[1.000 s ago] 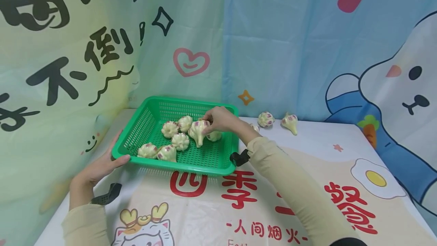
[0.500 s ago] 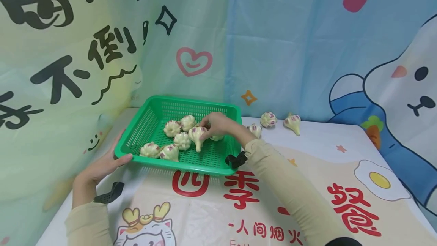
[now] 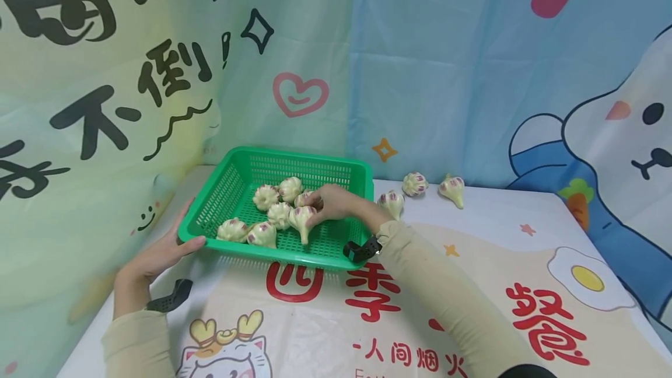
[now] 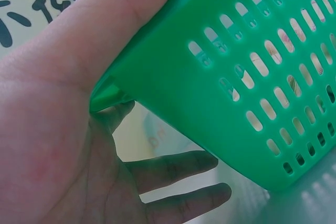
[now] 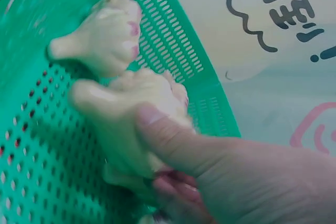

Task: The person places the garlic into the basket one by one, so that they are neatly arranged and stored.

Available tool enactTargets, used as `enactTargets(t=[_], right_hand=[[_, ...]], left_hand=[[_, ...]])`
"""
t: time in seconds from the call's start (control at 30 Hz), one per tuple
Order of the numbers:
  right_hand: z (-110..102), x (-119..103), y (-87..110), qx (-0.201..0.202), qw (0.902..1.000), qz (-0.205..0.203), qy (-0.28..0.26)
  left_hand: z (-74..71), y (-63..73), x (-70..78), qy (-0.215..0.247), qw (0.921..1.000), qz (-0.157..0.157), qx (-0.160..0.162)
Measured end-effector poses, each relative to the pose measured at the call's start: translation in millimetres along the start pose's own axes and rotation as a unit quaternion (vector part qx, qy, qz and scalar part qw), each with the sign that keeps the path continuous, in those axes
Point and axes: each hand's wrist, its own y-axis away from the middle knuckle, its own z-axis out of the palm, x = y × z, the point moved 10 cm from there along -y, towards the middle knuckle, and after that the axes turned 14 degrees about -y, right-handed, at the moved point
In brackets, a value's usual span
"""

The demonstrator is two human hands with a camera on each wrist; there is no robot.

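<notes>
A green plastic basket [image 3: 294, 258] stands on the table with several white, purple-streaked garlic bulbs inside. My right hand [image 3: 338, 203] reaches into it over the right side and pinches one garlic bulb [image 3: 301, 220] between thumb and fingers, stem pointing down toward the front. In the right wrist view the thumb presses on that garlic bulb [image 5: 126, 124], and another garlic bulb [image 5: 105, 35] lies close by. My left hand [image 3: 160, 255] grips the basket's front left corner. In the left wrist view its thumb lies along the rim, and the fingers of the left hand [image 4: 79, 87] stretch beneath.
On the table right of the basket lie three more garlic bulbs, the nearest garlic bulb [image 3: 391, 204] close to the basket's side. A printed cloth [image 3: 315, 331] covers the table front. A patterned curtain [image 3: 420, 74] hangs behind.
My right hand has lowered the garlic bulb slightly toward the front of the basket, beside the other bulbs. The left hand keeps its hold on the corner. The head view has shifted slightly.
</notes>
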Motion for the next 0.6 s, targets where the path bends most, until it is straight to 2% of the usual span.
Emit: enactTargets(t=[0.23,0.6], right_hand=[[8.1,0.1,-0.2,-0.012,0.9999,-0.005,0.002],[11.1,1.4,-1.8,-0.022,0.9996,-0.009,0.018]], left_hand=[[-1.7,-1.3,0.0,-0.009,0.9999,0.003,0.008],[-0.4,-1.0,-0.6,-0.005,1.0000,0.001,0.003]])
